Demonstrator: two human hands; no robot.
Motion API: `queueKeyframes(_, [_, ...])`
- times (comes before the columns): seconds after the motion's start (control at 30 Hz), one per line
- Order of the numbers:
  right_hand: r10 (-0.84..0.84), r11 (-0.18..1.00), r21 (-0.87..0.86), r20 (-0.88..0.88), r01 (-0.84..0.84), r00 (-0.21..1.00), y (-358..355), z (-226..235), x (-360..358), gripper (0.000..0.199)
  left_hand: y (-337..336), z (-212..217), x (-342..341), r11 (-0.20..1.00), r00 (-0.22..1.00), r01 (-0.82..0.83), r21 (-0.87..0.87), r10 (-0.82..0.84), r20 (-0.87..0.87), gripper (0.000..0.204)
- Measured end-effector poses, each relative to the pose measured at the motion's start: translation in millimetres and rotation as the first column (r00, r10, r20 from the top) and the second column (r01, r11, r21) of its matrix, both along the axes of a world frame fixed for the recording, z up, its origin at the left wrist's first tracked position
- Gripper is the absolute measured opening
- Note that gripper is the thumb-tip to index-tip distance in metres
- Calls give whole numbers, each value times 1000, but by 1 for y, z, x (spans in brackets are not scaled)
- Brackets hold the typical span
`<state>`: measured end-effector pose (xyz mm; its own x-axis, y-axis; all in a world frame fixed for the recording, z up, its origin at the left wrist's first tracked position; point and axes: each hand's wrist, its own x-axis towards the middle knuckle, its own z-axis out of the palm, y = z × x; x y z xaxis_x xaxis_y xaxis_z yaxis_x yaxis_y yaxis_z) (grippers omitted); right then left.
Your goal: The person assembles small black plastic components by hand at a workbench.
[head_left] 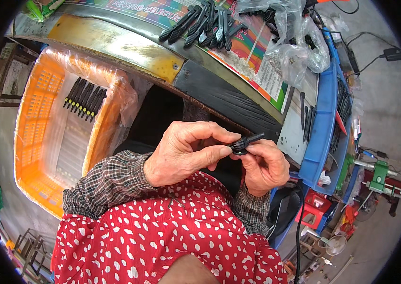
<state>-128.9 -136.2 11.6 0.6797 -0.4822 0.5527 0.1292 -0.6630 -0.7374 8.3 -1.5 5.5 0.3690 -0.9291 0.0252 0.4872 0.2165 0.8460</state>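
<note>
Between my hands, just off the table's near edge, is a small black plastic part with a short bar sticking out to the right. My left hand pinches its left side between thumb and fingertips. The fingers of my right hand close on its lower right side. Fingertips hide part of it, so its exact kind is unclear. Beyond my hands, a heap of long black clip-like pieces lies on the table.
At left stands an orange plastic crate with a clear liner, holding a row of black pieces with yellow ends. A blue bin of thin black parts is at right. Clear plastic bags lie at the table's far right.
</note>
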Motion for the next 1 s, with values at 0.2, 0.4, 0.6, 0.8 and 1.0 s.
queueKeyframes(0.2, [0, 1000, 19, 15, 0, 1000, -2, -2, 0, 22, 0, -1, 2, 999, 998, 36, 2, -36, -53, 23])
queueKeyframes(0.4, [0, 1000, -21, -13, 0, 1000, -2, 1, -1, 21, 0, -3, 4, 998, 996, 57, -11, -58, -62, 22])
queueKeyframes(0.6, [15, 985, -171, -65, -26, 998, -1, 12, 0, 23, 3, -4, 7, 996, 991, 94, -5, -94, -94, 22])
queueKeyframes(0.8, [31, 971, -232, -85, -50, 996, -1, 12, -1, 25, 5, -7, 7, 995, 990, 102, 1, -101, -94, 22])
queueKeyframes(1.0, [30, 976, -212, -116, -55, 993, -1, 11, -3, 26, 7, -10, 9, 996, 996, 91, -6, -91, -15, 22])
